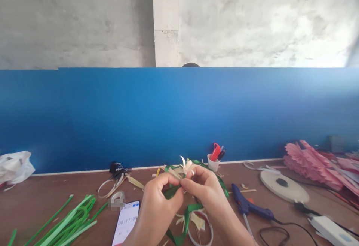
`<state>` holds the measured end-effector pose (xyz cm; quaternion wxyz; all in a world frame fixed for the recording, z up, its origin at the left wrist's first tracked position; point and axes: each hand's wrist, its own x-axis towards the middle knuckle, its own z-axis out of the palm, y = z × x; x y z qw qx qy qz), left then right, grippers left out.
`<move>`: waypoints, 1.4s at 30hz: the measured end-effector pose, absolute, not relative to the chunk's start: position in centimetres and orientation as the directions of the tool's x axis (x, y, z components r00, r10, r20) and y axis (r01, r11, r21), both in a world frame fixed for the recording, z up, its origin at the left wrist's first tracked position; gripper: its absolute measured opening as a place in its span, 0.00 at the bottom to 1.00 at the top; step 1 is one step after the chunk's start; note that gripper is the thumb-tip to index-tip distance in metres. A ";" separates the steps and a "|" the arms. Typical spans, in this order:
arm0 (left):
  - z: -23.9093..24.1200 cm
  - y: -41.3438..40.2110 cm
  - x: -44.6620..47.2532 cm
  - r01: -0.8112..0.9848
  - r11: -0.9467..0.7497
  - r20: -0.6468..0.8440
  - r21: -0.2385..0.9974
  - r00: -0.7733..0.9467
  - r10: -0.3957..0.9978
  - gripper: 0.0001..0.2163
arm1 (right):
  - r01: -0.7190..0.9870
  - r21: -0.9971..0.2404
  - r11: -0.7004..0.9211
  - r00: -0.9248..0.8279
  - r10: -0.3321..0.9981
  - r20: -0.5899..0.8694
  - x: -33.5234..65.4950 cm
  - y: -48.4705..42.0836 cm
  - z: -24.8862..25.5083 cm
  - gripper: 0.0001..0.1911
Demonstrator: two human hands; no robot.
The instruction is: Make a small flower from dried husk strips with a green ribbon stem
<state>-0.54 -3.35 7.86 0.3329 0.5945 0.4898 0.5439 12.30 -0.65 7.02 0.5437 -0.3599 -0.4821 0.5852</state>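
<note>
Both hands meet over the middle of the table. My left hand (161, 201) pinches a strip of green ribbon (171, 192) between thumb and fingers. Close against it, my right hand (206, 190) has its thumb and fingers closed at the base of a small cream flower (187, 165) with curling petals. Fingertips hide the exact spot where flower and ribbon meet. Below the hands hangs a loop of green ribbon (183, 225), near a white ring of ribbon (211, 231) and cream scraps (198, 221) on the table.
A phone (127, 219) showing a timer and green stems (73, 223) lie left. To the right are a blue glue gun (249, 205) with its cord, a round white disc (284, 186), a power strip (332, 229) and pink pleated paper (311, 165). A pen cup (213, 163) stands by the blue partition (179, 115).
</note>
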 end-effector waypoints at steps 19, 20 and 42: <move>8.4 -2.0 -1.6 0.068 -0.202 0.193 0.977 0.118 0.974 0.03 | -0.364 -0.929 0.061 -0.339 0.921 0.193 13.2 0.2 6.7 0.13; 8.4 -2.1 -1.5 0.118 -0.233 0.223 0.965 0.094 0.970 0.04 | -0.337 -0.937 0.090 -0.308 0.930 0.200 13.1 0.2 6.7 0.14; 7.9 -2.1 -2.0 -0.131 -0.005 0.020 0.991 0.118 0.993 0.07 | -0.411 -0.905 -0.106 -0.452 0.886 0.101 13.4 0.4 6.5 0.10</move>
